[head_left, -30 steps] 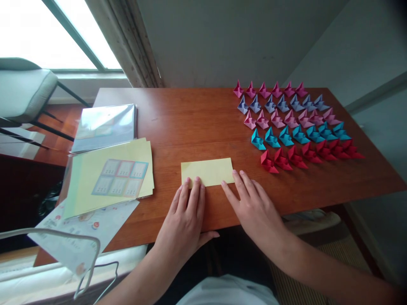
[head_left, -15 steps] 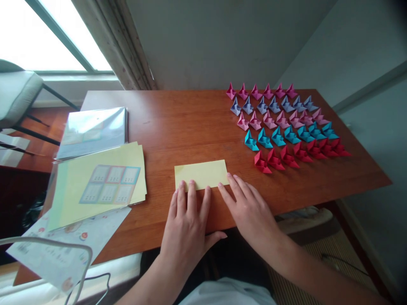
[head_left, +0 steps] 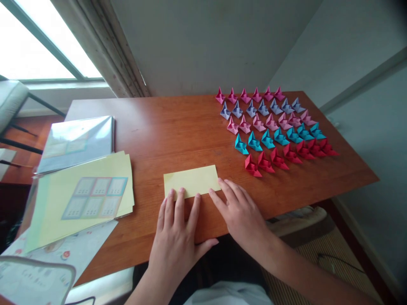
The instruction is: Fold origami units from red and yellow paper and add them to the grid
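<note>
A pale yellow rectangle of paper (head_left: 192,181) lies flat near the front edge of the wooden table (head_left: 152,144). My left hand (head_left: 178,228) rests with spread fingers along its near edge, fingertips pressing on the paper and the thumb out to the side. At the paper's near right corner, the fingertips of my right hand (head_left: 240,207) touch it, the fingers stretched out. Neither hand grips anything.
Several rows of folded paper boats stand at the right: magenta (head_left: 244,96), lilac (head_left: 251,110), pink (head_left: 258,123), blue (head_left: 267,140) and red (head_left: 279,159). Yellow sheets (head_left: 124,186) and a plastic-wrapped pack (head_left: 79,140) lie at the left, above a printed sheet (head_left: 92,241).
The whole view has shifted, so the table and everything on it appear farther left and slightly lower. Both hands keep nearly the same place on the yellow paper.
</note>
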The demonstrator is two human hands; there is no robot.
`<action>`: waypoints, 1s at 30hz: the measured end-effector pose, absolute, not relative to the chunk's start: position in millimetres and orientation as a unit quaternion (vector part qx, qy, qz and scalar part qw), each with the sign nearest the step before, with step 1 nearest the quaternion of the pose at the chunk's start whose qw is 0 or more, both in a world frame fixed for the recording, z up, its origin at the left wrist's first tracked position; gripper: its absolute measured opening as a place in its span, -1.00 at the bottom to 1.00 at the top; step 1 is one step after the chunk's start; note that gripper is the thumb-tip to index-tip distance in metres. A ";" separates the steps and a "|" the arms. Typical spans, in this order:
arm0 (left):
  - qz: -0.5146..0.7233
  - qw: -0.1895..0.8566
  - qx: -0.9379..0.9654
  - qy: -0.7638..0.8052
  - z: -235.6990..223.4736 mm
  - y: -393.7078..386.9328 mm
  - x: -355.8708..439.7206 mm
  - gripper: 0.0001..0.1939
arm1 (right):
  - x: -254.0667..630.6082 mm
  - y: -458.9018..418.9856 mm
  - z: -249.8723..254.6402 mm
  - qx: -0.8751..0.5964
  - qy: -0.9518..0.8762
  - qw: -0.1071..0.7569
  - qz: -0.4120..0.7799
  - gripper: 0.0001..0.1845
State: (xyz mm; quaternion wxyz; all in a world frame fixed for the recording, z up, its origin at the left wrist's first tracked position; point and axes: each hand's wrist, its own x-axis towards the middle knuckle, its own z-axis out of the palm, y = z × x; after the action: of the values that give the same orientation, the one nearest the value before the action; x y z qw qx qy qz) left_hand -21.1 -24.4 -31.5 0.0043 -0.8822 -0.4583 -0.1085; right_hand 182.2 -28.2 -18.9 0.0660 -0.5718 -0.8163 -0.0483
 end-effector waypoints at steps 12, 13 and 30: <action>-0.108 0.024 -0.886 -0.451 -31.9 -23.2 -21.6 0.09 | 188.4 -4.8 -20.4 -0.484 -0.859 0.166 -0.032 -0.69; -0.107 0.026 -0.886 -0.451 -32.0 -23.3 -21.5 0.09 | 188.0 -2.5 -19.6 -0.468 -0.865 0.177 -0.036 -0.71; -0.139 0.053 -0.888 -0.435 -35.7 -21.4 -25.7 0.14 | 177.1 18.8 -5.4 -0.380 -0.911 0.141 -0.081 -0.76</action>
State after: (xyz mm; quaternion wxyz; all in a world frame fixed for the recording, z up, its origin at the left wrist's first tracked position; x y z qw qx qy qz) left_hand -25.7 -21.4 -35.7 0.0526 -0.8881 -0.4350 -0.1392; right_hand 177.1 18.8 -5.4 0.1406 -0.3799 -0.9107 -0.0806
